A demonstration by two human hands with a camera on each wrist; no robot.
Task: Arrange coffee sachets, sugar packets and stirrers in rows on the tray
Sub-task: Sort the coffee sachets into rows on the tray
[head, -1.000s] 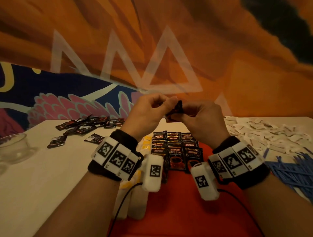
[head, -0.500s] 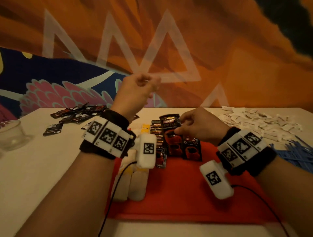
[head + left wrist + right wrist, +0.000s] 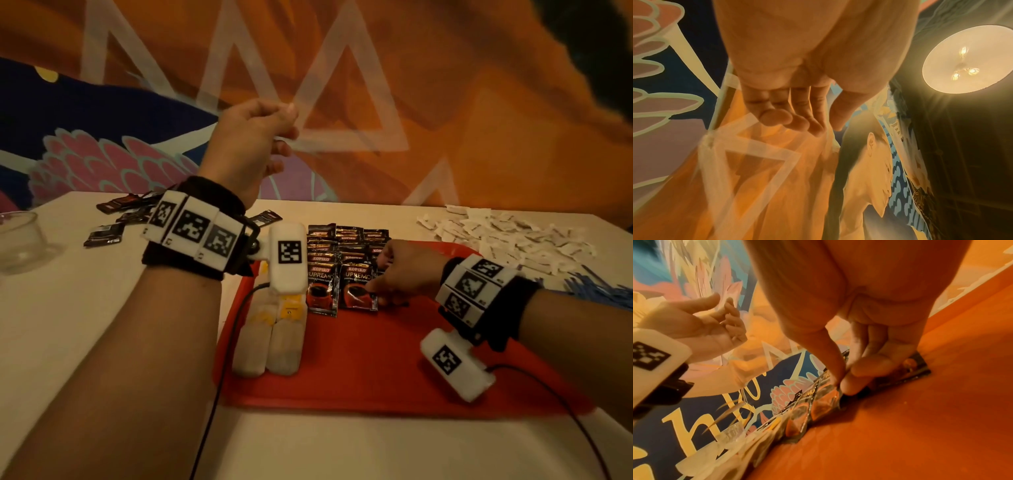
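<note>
My right hand [image 3: 404,270] is down on the red tray [image 3: 376,370], thumb and fingers pinching the near edge of a Kopiko coffee sachet [image 3: 359,287] as it settles at the front of the overlapped sachet rows [image 3: 346,246]. My left hand [image 3: 253,137] hangs raised over the surface, fingers loosely curled, holding nothing. Progress, as I read it: coffee rows well underway, pale packets [image 3: 270,339] lined up at the tray's left. Left to do: loose dark sachets [image 3: 113,226] on the surface at far left, the white sugar packets [image 3: 507,236] heaped at right, and the blue stirrers [image 3: 596,291] untouched beside them.
</note>
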